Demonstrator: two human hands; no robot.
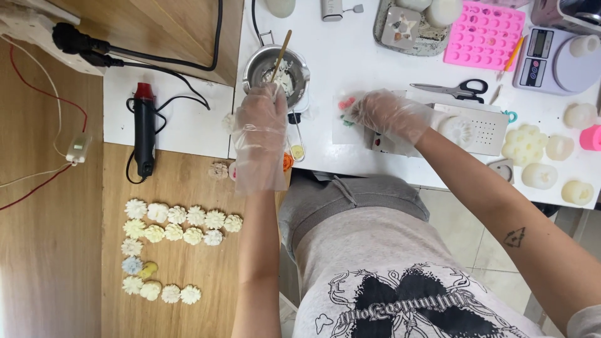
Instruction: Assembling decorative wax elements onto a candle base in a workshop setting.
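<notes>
My left hand (261, 128), in a clear plastic glove, grips a wooden stick (281, 55) that dips into a small metal pot (276, 75) holding white wax. My right hand (389, 114), also gloved, rests on the white table (350, 56) at a sheet with small red and green pieces (345, 106), its fingers bent over them. What it pinches, if anything, is hidden. A white flower-shaped piece (459, 128) lies just right of that hand on a white perforated box (482, 128).
Several white wax flowers (178, 225) lie in rows on the wooden surface at left. A black heat gun (144, 128) lies beside them. Scissors (454, 89), a pink mould (484, 34), a digital scale (557, 62) and white candles (539, 175) stand at right.
</notes>
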